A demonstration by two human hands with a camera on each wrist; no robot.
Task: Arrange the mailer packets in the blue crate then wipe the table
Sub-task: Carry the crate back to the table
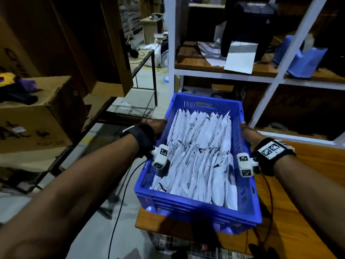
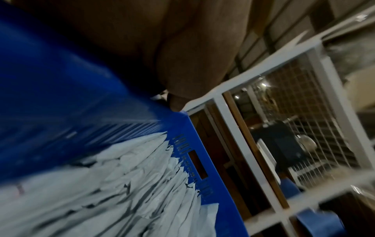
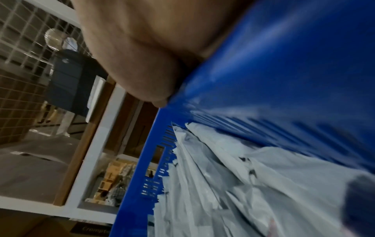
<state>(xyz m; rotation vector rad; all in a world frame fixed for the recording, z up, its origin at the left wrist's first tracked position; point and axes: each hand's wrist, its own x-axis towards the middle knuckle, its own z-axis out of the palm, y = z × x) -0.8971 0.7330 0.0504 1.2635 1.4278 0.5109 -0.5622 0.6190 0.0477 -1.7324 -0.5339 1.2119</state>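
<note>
A blue crate packed with several white mailer packets standing on edge is held up in the air over the left end of a wooden table. My left hand grips the crate's left wall, and my right hand grips its right wall. In the left wrist view the left hand lies against the crate's rim, above the mailer packets. Seen from the right wrist, the right hand presses on the crate's side beside the mailer packets.
A white-framed shelf with wooden boards stands straight ahead, holding a black machine, papers and a blue bag. Cardboard boxes sit on a rack at the left. Cables trail across the floor and the table.
</note>
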